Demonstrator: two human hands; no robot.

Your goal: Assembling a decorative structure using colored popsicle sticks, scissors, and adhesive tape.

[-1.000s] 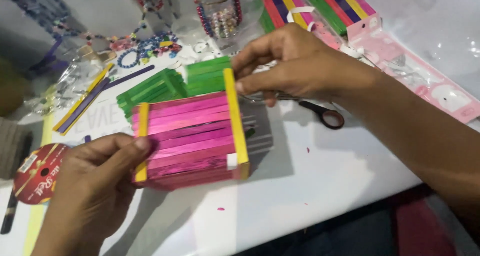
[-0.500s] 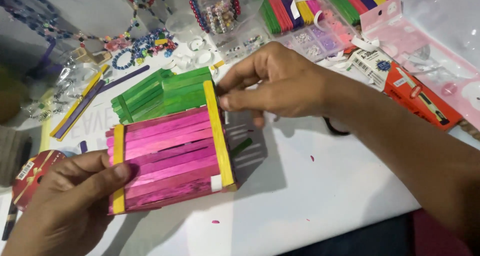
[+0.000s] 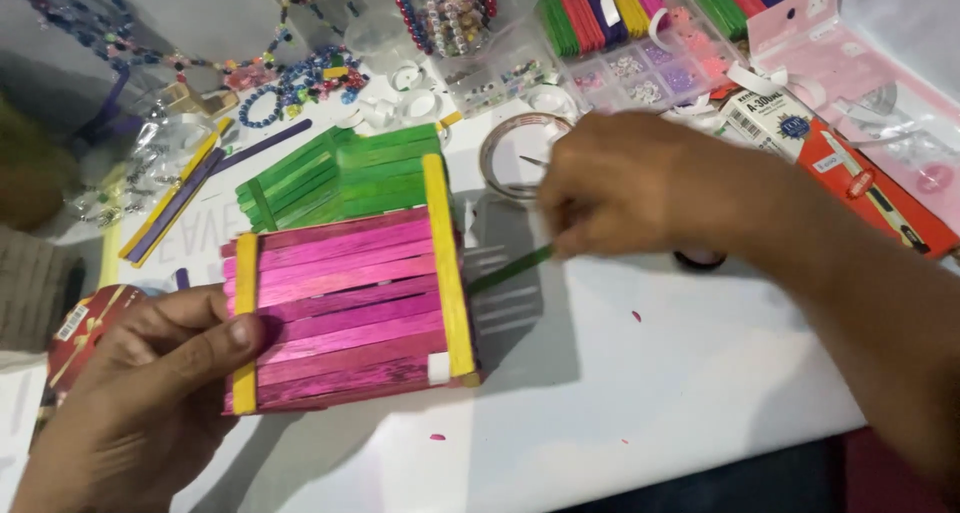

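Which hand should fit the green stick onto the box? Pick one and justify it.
Right. The right hand already pinches the green stick beside the pink stick box; the left hand steadies it.

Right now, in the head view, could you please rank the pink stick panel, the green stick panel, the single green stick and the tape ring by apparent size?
1. pink stick panel, though it is nearest the camera
2. green stick panel, partly hidden behind the pink one
3. tape ring and single green stick in the right hand: both partly covered, so no ranking between them

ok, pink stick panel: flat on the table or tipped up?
Tipped up. The pink stick panel faces the camera, the left hand gripping its left edge; its shadow falls on the white table behind.
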